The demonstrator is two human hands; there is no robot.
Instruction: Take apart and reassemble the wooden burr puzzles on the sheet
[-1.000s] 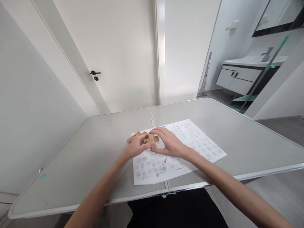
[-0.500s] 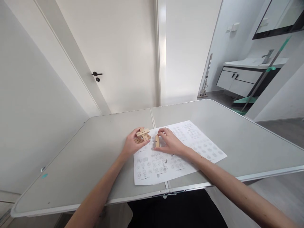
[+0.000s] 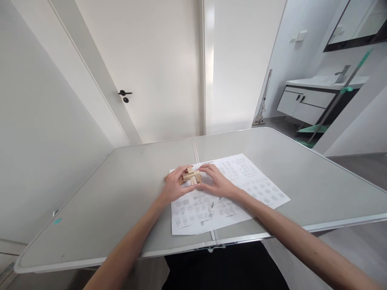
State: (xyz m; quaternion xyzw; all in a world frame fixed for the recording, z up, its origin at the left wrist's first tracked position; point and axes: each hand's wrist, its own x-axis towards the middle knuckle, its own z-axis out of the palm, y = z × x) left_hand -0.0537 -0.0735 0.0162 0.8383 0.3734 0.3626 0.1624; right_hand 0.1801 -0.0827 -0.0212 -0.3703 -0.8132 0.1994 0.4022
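Observation:
My left hand (image 3: 173, 188) grips a partly joined wooden burr puzzle (image 3: 190, 176), made of crossed, notched light-wood sticks. My right hand (image 3: 222, 184) pinches a single wooden puzzle piece (image 3: 198, 177) between thumb and fingers. That piece is up against the right side of the puzzle; whether it is seated in a notch cannot be seen. Brown wood (image 3: 166, 177) peeks out behind my left hand, mostly hidden by it. Both hands are above a printed paper sheet (image 3: 208, 219) covered with small diagrams.
The sheet lies across the centre seam of a grey folding table (image 3: 121, 209) with a metal rim. Beyond stands a white door (image 3: 157, 72) with a black handle. At right are a washbasin cabinet (image 3: 305, 102), a mop (image 3: 264, 98) and a green-and-grey long-handled tool (image 3: 332, 100).
My left hand has moved right with the puzzle, bringing it against the piece in my right hand. Brown wood on the table has come into view behind the left hand.

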